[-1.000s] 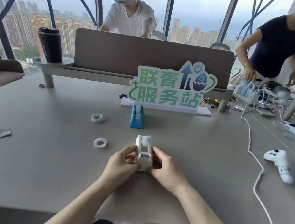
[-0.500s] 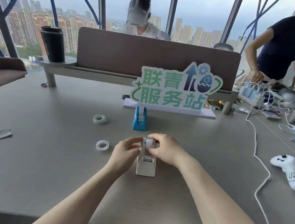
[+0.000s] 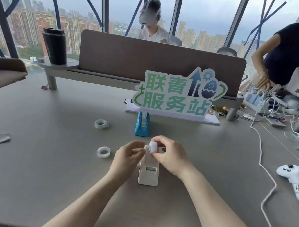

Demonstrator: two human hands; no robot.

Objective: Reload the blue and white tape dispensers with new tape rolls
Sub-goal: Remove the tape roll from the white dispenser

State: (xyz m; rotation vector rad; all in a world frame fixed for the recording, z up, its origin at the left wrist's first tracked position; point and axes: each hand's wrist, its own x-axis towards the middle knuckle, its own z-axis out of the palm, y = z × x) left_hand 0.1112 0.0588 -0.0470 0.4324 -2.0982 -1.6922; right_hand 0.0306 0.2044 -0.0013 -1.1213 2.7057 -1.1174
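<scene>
The white tape dispenser [image 3: 148, 171] stands on the grey table in front of me. My right hand [image 3: 169, 156] pinches a small white spool [image 3: 153, 147] just above the dispenser's far end. My left hand [image 3: 127, 155] touches the dispenser's far end from the left, fingertips at the spool's axle. The blue tape dispenser [image 3: 142, 124] stands further back with white tape in it. Two clear tape rolls lie to the left: one near roll [image 3: 103, 152] and one far roll [image 3: 101, 124].
A green and white sign [image 3: 177, 96] stands behind the blue dispenser. A white game controller [image 3: 294, 181] and a white cable [image 3: 266, 184] lie at the right. A black cup [image 3: 55, 46] stands on a shelf at back left. Two people are beyond the divider and at the right.
Both hands let the dispenser body rest on the table and moved to its far end. My right hand has lifted the white spool out of it.
</scene>
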